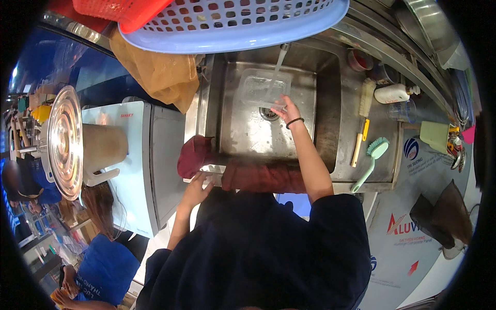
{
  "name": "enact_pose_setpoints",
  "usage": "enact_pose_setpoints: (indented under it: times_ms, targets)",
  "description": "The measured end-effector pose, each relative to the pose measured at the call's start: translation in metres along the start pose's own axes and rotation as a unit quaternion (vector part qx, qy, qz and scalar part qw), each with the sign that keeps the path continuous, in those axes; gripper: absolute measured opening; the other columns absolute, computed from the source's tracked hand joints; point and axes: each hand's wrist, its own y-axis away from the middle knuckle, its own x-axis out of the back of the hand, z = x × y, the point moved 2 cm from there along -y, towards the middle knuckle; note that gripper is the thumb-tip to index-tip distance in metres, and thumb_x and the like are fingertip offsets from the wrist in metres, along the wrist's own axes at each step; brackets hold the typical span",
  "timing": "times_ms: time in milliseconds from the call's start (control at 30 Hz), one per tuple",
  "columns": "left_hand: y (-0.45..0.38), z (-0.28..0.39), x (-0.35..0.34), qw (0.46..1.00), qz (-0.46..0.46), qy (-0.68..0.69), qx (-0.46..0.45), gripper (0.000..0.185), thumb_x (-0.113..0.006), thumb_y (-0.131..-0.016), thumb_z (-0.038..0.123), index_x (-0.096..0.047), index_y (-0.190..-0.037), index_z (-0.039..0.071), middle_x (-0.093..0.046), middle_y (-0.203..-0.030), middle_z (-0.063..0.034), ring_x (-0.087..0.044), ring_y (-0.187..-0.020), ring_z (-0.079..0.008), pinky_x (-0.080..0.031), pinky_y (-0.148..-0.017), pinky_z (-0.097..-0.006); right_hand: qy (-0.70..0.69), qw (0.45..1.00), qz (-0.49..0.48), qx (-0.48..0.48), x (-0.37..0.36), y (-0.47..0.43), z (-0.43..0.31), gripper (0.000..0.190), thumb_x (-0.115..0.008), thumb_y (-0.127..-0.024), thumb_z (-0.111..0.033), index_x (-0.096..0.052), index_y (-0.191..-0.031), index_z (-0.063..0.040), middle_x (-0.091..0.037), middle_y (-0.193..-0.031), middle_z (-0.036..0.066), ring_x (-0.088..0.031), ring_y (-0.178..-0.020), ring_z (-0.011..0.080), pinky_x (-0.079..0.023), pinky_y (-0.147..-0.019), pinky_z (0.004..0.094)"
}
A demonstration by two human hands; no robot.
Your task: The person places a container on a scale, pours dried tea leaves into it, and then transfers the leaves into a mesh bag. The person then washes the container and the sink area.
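My right hand (286, 109) grips the near right corner of a clear plastic container (267, 88) inside a stainless steel sink (232, 131). Water runs from the tap (285, 46) into the container, which is over the sink floor by the drain (269, 113). At the sink's front left edge, my left hand (197, 190) has its fingers spread by the metal rim, just below a dark red cloth (193, 155), and holds nothing. Another dark red cloth (263, 176) is draped along the front rim between my arms.
A blue plastic basket (232, 42) overhangs the sink's far side. Right of the basin lie a bottle brush (366, 100), a green scrub brush (374, 155) and a white bottle (391, 93). A white appliance (131, 162) stands left. Another person in blue (106, 267) is at lower left.
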Motion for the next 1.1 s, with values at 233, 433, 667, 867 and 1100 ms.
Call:
enact_pose_setpoints:
  times_ms: [233, 433, 667, 867, 1100]
  targets:
    - [0.004, -0.004, -0.002, 0.999, 0.011, -0.041, -0.011, 0.033, -0.059, -0.086, 0.025, -0.057, -0.110, 0.003, -0.057, -0.108, -0.0154, -0.059, -0.097, -0.0304, -0.049, -0.079, -0.0372, 0.062, 0.998, 0.011, 0.028, 0.012, -0.001, 0.004, 0.053, -0.058, -0.085, -0.026, -0.043, -0.130, -0.003, -0.050, -0.115, 0.014, -0.053, -0.102, 0.0225, -0.054, -0.085, 0.0412]
    - [0.007, 0.002, -0.004, 1.000, -0.006, -0.015, 0.014, 0.033, -0.059, -0.084, 0.024, -0.057, -0.111, 0.004, -0.057, -0.111, -0.0172, -0.056, -0.103, -0.0357, -0.044, -0.088, -0.0405, 0.426, 0.901, -0.017, 0.073, 0.023, 0.007, 0.025, 0.074, -0.069, -0.074, -0.033, -0.038, -0.135, -0.004, -0.052, -0.122, 0.014, -0.057, -0.098, 0.0199, -0.053, -0.079, 0.0343]
    - [0.009, -0.003, -0.004, 1.000, 0.007, -0.005, 0.021, 0.034, -0.059, -0.084, 0.024, -0.057, -0.111, 0.004, -0.057, -0.112, -0.0170, -0.055, -0.104, -0.0357, -0.044, -0.089, -0.0402, 0.804, 0.567, -0.136, 0.115, 0.051, 0.036, 0.025, 0.089, -0.074, -0.066, -0.033, -0.030, -0.138, -0.005, -0.046, -0.128, 0.022, -0.044, -0.119, 0.0368, -0.040, -0.099, 0.0403]
    - [0.011, -0.005, -0.005, 0.999, 0.005, -0.040, -0.008, 0.035, -0.060, -0.087, 0.026, -0.056, -0.111, 0.001, -0.056, -0.109, -0.0153, -0.060, -0.096, -0.0290, -0.051, -0.077, -0.0371, 0.892, 0.434, 0.005, 0.130, 0.070, 0.036, -0.002, 0.088, -0.074, -0.068, -0.031, -0.028, -0.139, -0.005, -0.042, -0.129, 0.020, -0.040, -0.121, 0.0381, -0.042, -0.097, 0.0408]
    - [0.012, -0.001, -0.002, 0.999, 0.005, -0.009, 0.031, 0.034, -0.058, -0.086, 0.026, -0.057, -0.110, 0.002, -0.057, -0.111, -0.0171, -0.055, -0.105, -0.0355, -0.043, -0.089, -0.0395, 0.398, 0.905, 0.140, 0.045, 0.055, -0.001, -0.004, 0.087, -0.073, -0.070, -0.037, -0.032, -0.136, 0.002, -0.034, -0.138, 0.022, -0.050, -0.113, 0.0350, -0.049, -0.090, 0.0397]
